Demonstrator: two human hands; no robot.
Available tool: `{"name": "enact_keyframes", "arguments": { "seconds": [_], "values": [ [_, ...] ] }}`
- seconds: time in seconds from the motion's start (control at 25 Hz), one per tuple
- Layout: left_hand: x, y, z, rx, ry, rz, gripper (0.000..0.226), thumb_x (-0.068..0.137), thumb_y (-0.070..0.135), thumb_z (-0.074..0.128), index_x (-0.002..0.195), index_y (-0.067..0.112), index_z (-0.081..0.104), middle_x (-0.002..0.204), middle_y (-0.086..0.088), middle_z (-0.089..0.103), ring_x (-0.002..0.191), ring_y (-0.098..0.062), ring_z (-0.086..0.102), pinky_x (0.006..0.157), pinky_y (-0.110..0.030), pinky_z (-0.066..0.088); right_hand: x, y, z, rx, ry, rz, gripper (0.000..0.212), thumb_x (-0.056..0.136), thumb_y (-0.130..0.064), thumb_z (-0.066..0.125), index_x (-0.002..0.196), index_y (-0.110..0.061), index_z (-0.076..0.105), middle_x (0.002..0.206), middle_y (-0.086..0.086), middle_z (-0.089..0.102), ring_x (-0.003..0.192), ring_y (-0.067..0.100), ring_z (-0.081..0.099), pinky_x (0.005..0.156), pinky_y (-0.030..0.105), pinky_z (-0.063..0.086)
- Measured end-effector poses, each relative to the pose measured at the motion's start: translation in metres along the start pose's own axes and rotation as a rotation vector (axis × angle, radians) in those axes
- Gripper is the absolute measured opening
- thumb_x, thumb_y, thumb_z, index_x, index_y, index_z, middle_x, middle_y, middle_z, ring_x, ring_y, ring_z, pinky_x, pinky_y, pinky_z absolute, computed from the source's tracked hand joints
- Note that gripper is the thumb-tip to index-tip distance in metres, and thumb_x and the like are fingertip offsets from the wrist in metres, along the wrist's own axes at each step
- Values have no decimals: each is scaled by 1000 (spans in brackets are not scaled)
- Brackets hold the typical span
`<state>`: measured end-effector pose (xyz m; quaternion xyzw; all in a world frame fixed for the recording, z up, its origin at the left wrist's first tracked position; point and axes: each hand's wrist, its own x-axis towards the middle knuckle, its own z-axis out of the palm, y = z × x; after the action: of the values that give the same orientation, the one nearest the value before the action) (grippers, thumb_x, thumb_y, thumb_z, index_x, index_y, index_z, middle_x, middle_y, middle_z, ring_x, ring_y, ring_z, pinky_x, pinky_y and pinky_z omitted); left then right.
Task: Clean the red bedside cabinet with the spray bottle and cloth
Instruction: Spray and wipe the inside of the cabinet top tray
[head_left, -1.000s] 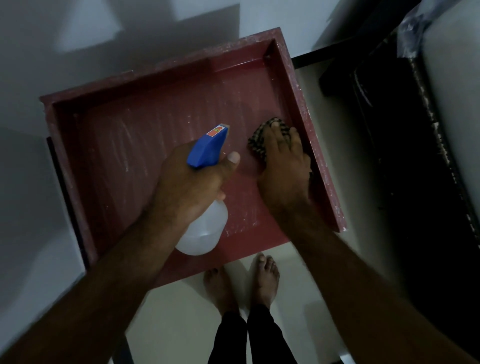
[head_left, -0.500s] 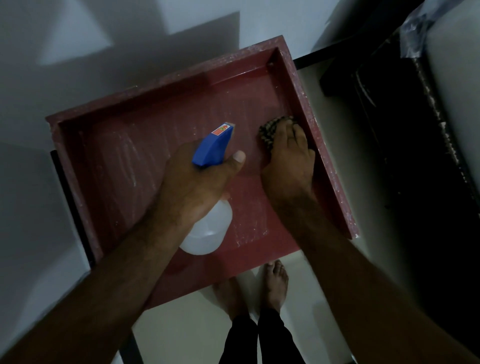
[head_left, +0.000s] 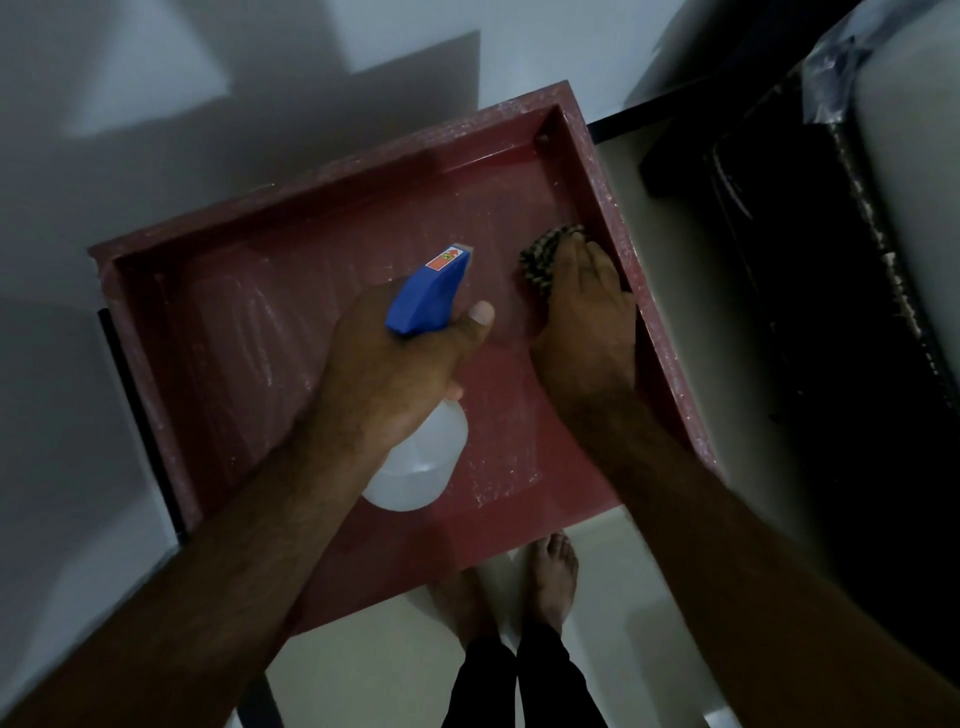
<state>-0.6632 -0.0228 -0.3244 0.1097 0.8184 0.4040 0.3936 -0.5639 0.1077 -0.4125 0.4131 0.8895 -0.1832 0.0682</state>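
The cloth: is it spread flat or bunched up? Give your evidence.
Bunched. The cloth shows as a crumpled wad beneath the right hand, beside the cabinet's right wall.

Cabinet's (head_left: 218, 332) left half lies open; raised rim (head_left: 613, 218) hems the cloth hand (head_left: 584, 322) rightward.

My left hand (head_left: 387, 364) was curled tight, back of the hand turned up toward me, the thumb stretched forward and to the right with its nail showing. Its other fingers wrapped underneath, out of my sight. That forearm ran in from the lower left, bare. My right hand (head_left: 584, 317) lay palm down, fingers together and pointing away from me, pressed flat with the fingertips at the far end. The right forearm came in from the lower right corner, also bare, the wrist fairly straight. The two hands were near each other, not touching. My bare feet (head_left: 556, 577) stood below, close together.
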Motion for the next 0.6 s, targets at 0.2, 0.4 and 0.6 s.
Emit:
{"name": "enact_keyframes", "arguments": {
  "seconds": [0.2,0.4,0.6],
  "values": [
    [-1,2,0,26,-3,-8,43,89,45,70,92,4,61,83,-25,66,51,-3,61,47,-5,41,6,-8,2,37,-10,-119,86,84,2,64,162,-4,27,169,15,30,157,29,25,118,53,34],
    [0,3,1,11,9,13,46,89,41,71,89,-4,59,86,-32,63,52,-4,56,48,-5,42,12,-12,6,-15,31,20,88,87,-2,64,163,-3,21,169,18,25,157,34,19,123,50,27],
    [2,3,0,21,6,4,50,89,44,71,92,-5,58,84,-30,65,50,-5,59,47,-5,41,16,-6,1,-17,-4,-9,89,84,-3,65,163,-4,22,167,17,29,155,33,22,121,51,30]
  ]
}}
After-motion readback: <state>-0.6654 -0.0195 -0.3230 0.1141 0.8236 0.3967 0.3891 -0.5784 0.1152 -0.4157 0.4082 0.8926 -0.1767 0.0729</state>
